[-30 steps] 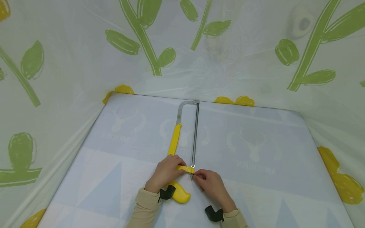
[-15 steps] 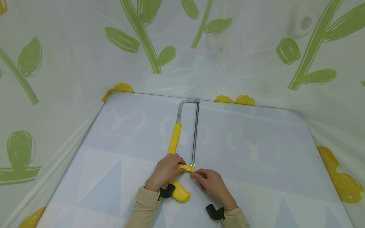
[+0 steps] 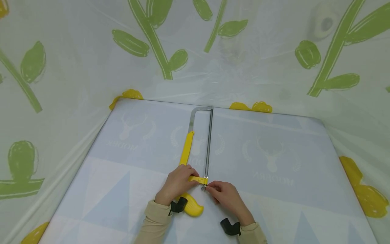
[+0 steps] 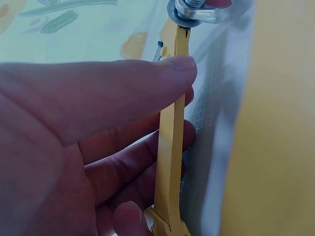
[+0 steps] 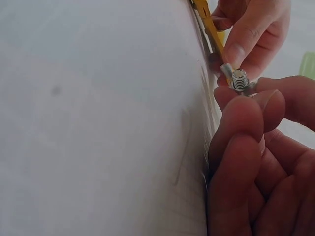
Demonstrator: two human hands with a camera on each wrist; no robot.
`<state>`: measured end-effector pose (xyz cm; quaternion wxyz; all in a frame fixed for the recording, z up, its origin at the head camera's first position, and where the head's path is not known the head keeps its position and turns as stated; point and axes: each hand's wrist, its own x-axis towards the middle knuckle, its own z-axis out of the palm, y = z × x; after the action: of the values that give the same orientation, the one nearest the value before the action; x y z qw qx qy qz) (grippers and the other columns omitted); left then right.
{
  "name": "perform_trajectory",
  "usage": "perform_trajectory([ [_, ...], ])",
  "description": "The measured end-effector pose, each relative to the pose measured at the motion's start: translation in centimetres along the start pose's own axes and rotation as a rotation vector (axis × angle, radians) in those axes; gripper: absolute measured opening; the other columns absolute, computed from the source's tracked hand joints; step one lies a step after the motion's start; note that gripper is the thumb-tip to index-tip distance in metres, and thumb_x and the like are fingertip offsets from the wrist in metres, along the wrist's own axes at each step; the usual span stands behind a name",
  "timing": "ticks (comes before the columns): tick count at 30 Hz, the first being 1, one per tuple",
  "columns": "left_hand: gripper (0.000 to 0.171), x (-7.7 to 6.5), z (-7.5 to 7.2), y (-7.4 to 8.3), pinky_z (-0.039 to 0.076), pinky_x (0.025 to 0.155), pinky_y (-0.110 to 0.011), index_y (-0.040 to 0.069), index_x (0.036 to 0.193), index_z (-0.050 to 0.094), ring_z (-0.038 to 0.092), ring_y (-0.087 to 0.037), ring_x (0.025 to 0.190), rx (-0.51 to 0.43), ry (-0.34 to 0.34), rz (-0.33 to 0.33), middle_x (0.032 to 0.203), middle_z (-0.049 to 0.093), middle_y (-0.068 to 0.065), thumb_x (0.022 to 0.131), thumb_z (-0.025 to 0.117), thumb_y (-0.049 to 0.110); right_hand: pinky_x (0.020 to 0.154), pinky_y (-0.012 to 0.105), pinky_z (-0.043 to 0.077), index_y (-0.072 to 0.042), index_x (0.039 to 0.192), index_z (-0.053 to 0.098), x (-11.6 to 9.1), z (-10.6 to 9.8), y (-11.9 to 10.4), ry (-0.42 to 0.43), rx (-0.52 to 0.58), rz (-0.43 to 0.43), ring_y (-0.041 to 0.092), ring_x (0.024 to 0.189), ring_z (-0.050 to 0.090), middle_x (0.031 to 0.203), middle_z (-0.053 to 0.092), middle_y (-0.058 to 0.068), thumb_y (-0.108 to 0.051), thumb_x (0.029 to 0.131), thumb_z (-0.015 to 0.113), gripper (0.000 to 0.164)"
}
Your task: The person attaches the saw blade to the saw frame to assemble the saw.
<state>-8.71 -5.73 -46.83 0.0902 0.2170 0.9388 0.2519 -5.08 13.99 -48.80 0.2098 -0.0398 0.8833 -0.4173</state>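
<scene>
A hacksaw [image 3: 186,149] with a yellow and silver frame lies on the table, its handle [image 3: 192,206] towards the person and its dark blade [image 3: 209,142] on the right. My left hand [image 3: 178,184] grips the yellow frame's near crosspiece; the left wrist view shows the thumb [image 4: 182,73] over this yellow bar [image 4: 170,157] and fingers behind it. Past the bar's end sits a silver wing nut [image 4: 206,16] on a threaded bolt [image 5: 239,77]. With thumb and fingertips, my right hand [image 3: 225,196] pinches one wing of this nut, palm partly hidden in the head view.
The pale patterned cloth [image 3: 274,189] covers the table. Behind it hangs a whitish curtain [image 3: 259,67] with green leaf prints. Black wrist mounts [image 3: 230,227] sit at both cuffs, the left one overlapping the saw handle in the head view.
The right fingertips have shifted slightly at the wing nut, and its wings have turned to another angle. The left hand and the hacksaw stay in place.
</scene>
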Motion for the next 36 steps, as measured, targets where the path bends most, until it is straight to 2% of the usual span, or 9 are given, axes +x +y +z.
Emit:
perform_trajectory([
  [11,0.014,0.02,-0.05,-0.03,0.039,0.064,-0.022,0.02,0.088,0.066,0.041,-0.008,0.074,-0.002,0.005,0.005,0.08,0.051,0.01,0.078,0.067,0.03,0.045,0.026,0.035,-0.019,0.092,0.065,0.29,-0.06,0.27,0.006,0.0,-0.015,0.013,0.041,0.043,0.047,0.046,-0.004,-0.039,0.085,0.057,0.023],
  [24,0.014,-0.02,0.05,-0.17,0.039,0.063,-0.022,0.02,0.088,0.066,0.042,-0.008,0.075,-0.01,0.021,0.02,0.08,0.052,0.01,0.078,0.068,0.03,0.043,0.025,0.035,-0.018,0.086,0.065,0.46,0.3,0.09,0.052,-0.052,-0.015,0.011,0.039,0.045,0.046,0.046,-0.006,-0.035,0.083,0.061,0.018],
  [31,0.014,-0.01,0.08,-0.16,0.039,0.063,-0.021,0.021,0.087,0.066,0.042,-0.008,0.075,-0.008,0.02,0.018,0.079,0.051,0.01,0.078,0.067,0.031,0.045,0.025,0.035,-0.019,0.088,0.064,0.3,-0.02,-0.03,0.018,-0.047,-0.013,0.011,0.041,0.045,0.047,0.047,-0.006,-0.035,0.084,0.06,0.017],
  [36,0.014,-0.06,0.03,-0.12,0.04,0.064,-0.022,0.021,0.087,0.066,0.042,-0.008,0.075,-0.007,0.021,0.021,0.08,0.052,0.01,0.078,0.068,0.031,0.047,0.026,0.038,-0.016,0.092,0.065,0.22,-0.28,-0.03,-0.028,-0.006,-0.018,0.011,0.045,0.048,0.051,0.051,-0.005,-0.037,0.083,0.06,0.023],
])
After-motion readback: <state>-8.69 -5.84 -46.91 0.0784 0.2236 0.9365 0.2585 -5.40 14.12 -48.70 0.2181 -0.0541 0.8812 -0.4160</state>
